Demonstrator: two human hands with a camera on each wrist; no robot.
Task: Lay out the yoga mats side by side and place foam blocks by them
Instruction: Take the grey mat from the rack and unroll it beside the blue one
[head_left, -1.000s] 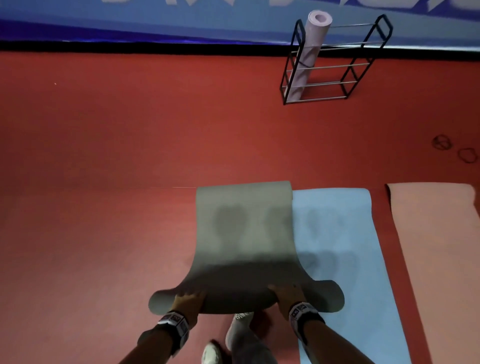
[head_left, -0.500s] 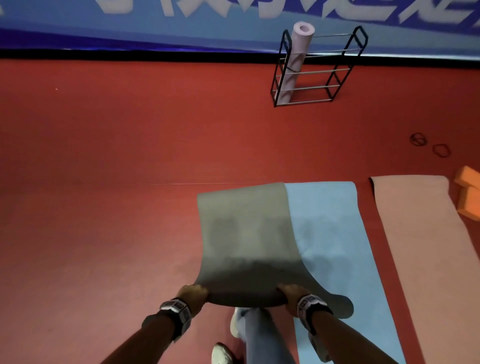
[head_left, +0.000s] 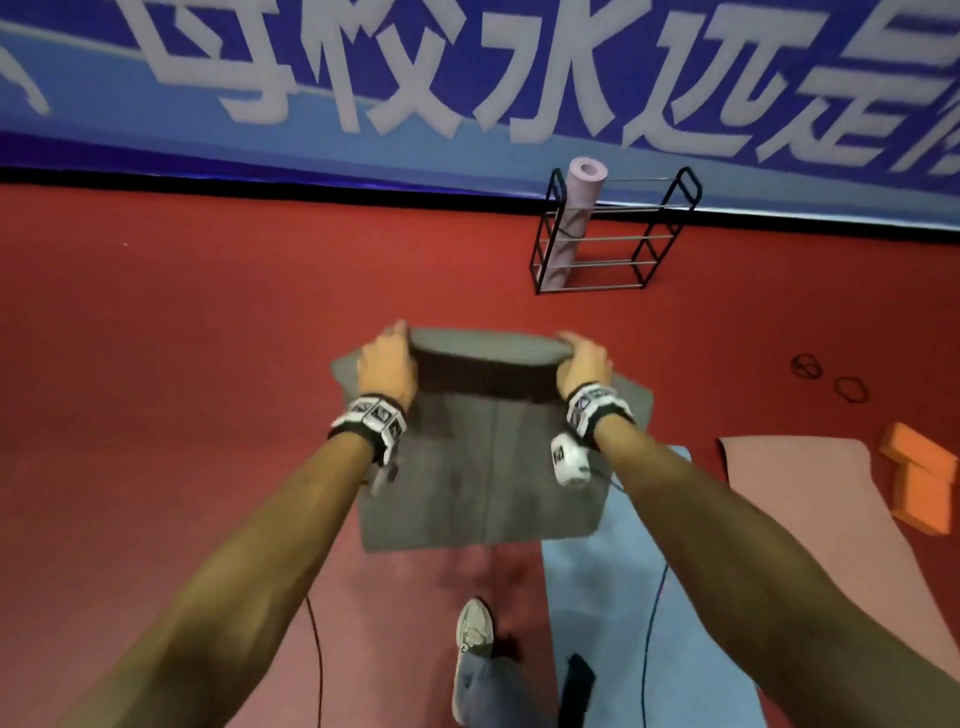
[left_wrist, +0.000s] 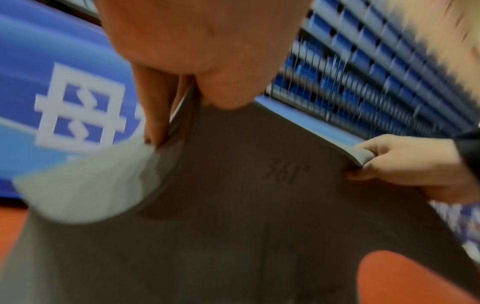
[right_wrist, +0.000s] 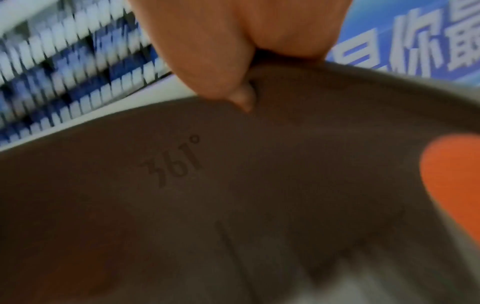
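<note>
I hold a grey yoga mat (head_left: 488, 478) up off the red floor by one end, and the rest hangs down toward me. My left hand (head_left: 387, 364) grips its left corner and my right hand (head_left: 584, 364) grips the right corner. In the left wrist view, the thumb and fingers of my left hand (left_wrist: 187, 115) pinch the mat (left_wrist: 233, 226), and the right hand (left_wrist: 405, 164) pinches the far edge. The right wrist view shows the right hand (right_wrist: 246, 82) clamped on the mat (right_wrist: 233, 195). A blue mat (head_left: 623, 597) and a pink mat (head_left: 810, 499) lie flat on the right, with orange foam blocks (head_left: 919, 483) beside the pink one.
A black wire rack (head_left: 654, 234) stands by the blue banner wall with a rolled lilac mat (head_left: 574, 223) upright in it. Two black rings (head_left: 805, 366) lie on the floor at right. My shoe (head_left: 474, 629) is below the hanging mat. Bare red floor stretches to the left.
Both hands have raised the grey mat's end from near the floor to arm's length in front. The mat has come off the blue mat and now hangs in the air.
</note>
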